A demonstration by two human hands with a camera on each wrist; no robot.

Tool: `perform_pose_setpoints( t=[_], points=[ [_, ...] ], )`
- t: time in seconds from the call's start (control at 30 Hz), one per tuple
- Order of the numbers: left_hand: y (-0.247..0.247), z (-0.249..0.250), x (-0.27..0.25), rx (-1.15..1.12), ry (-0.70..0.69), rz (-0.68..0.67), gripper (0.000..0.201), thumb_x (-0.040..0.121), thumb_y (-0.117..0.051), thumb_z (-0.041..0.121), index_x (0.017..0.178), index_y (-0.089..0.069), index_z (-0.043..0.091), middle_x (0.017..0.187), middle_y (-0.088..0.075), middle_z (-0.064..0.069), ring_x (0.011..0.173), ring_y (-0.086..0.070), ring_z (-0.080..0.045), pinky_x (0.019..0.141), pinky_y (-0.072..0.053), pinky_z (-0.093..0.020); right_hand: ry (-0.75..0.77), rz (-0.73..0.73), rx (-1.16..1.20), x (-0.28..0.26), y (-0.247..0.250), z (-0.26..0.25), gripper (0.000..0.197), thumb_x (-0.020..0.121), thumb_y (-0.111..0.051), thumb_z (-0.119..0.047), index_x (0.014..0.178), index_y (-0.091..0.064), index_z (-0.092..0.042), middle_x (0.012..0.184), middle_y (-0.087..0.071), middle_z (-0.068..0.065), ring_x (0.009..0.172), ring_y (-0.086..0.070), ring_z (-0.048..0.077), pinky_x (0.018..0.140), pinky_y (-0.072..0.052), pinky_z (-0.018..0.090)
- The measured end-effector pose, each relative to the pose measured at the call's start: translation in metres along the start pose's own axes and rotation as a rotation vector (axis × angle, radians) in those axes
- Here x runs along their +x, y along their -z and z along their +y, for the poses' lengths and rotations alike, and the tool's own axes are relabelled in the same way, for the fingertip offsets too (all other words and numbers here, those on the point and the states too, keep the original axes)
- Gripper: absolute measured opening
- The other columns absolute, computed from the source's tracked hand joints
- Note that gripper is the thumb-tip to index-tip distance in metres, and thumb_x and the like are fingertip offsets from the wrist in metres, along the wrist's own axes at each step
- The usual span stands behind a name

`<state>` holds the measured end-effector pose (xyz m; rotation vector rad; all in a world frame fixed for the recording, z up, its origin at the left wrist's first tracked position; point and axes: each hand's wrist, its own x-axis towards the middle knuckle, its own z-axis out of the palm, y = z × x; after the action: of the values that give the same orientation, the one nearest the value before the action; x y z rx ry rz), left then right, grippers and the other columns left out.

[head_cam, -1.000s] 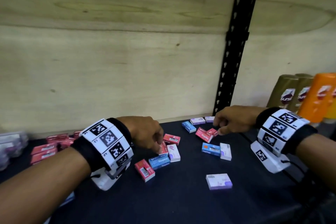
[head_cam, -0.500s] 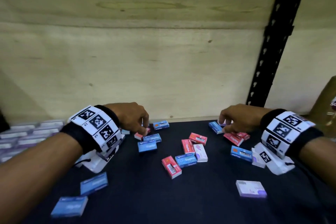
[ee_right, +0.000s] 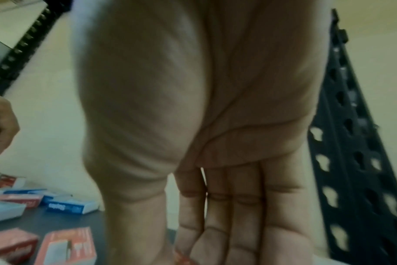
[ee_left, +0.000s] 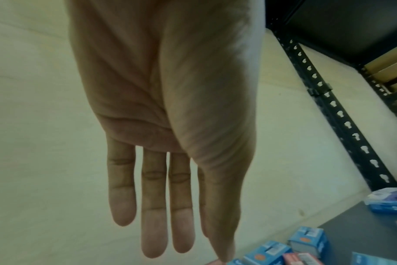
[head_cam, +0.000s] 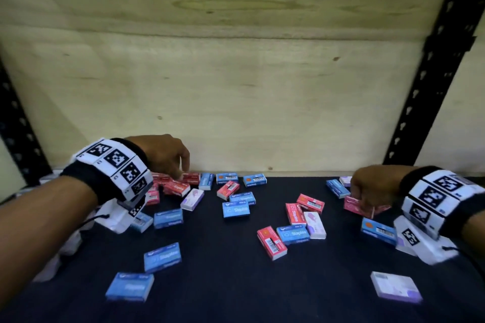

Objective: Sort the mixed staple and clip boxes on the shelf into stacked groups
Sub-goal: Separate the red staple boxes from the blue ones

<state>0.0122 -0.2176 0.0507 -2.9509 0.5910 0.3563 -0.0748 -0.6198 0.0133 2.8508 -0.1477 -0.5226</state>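
Small red, blue and white-purple boxes lie scattered on the dark shelf [head_cam: 223,283]. My left hand [head_cam: 181,165] hovers at the back left over a cluster of red boxes [head_cam: 178,186]. In the left wrist view its fingers [ee_left: 154,224] hang straight and its thumb tip touches a red box at the bottom edge. My right hand [head_cam: 363,199] is curled at the right over a red box [head_cam: 353,204]. In the right wrist view a red box edge [ee_right: 181,257] shows pinched between thumb and fingers [ee_right: 245,233].
Blue boxes [head_cam: 162,257] lie at the front left and centre [head_cam: 235,209]. A white-purple box [head_cam: 396,287] sits at the front right. The plywood back wall [head_cam: 236,86] closes the shelf. A black perforated post [head_cam: 430,65] stands at the right.
My left hand moved left and back to the red cluster, and its fingers have straightened. The head view swung left. My right hand stayed on the red boxes at the right.
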Motion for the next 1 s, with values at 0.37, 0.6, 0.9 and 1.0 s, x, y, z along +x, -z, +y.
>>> perform_pose_setpoints(
  t=[0.37, 0.6, 0.9, 1.0],
  points=[
    [-0.019, -0.044, -0.012, -0.017, 0.094, -0.047, 0.022, 0.086, -0.072, 0.033, 0.107, -0.067, 0.028, 0.103, -0.068, 0.008, 0.091, -0.061, -0.013, 0.079, -0.046, -0.027, 0.382, 0.143, 0.117, 0.004, 0.069, -0.107, 0.015, 0.088, -0.067, -0.028, 0.100, -0.059, -0.029, 0.102, -0.066, -0.009, 0.094, -0.060, 0.015, 0.085, -0.049, 0.031],
    [-0.035, -0.057, -0.013, -0.041, 0.063, -0.062, 0.025, 0.087, -0.071, 0.028, 0.111, -0.067, 0.025, 0.094, -0.064, 0.009, 0.085, -0.061, -0.012, 0.067, -0.045, -0.022, 0.626, 0.084, 0.179, 0.016, 0.074, -0.194, 0.023, 0.086, -0.071, -0.028, 0.108, -0.063, -0.026, 0.103, -0.068, -0.007, 0.088, -0.060, 0.012, 0.082, -0.048, 0.029],
    [-0.048, -0.050, -0.028, -0.088, -0.042, -0.083, 0.031, 0.084, -0.068, 0.052, 0.106, -0.069, 0.030, 0.090, -0.062, 0.014, 0.087, -0.060, -0.010, 0.075, -0.046, -0.025, 0.788, -0.087, 0.234, 0.027, 0.075, -0.236, 0.020, 0.093, -0.066, -0.022, 0.113, -0.069, -0.023, 0.097, -0.073, -0.014, 0.088, -0.065, 0.001, 0.082, -0.048, 0.019],
    [-0.052, -0.045, -0.030, -0.086, -0.076, -0.100, 0.041, 0.080, -0.067, 0.061, 0.107, -0.067, 0.030, 0.083, -0.058, 0.018, 0.087, -0.059, -0.009, 0.076, -0.045, -0.026, 0.796, -0.132, 0.188, 0.029, 0.072, -0.239, 0.024, 0.094, -0.066, -0.027, 0.117, -0.070, -0.023, 0.104, -0.073, -0.012, 0.095, -0.066, 0.004, 0.085, -0.049, 0.020]
  ],
)
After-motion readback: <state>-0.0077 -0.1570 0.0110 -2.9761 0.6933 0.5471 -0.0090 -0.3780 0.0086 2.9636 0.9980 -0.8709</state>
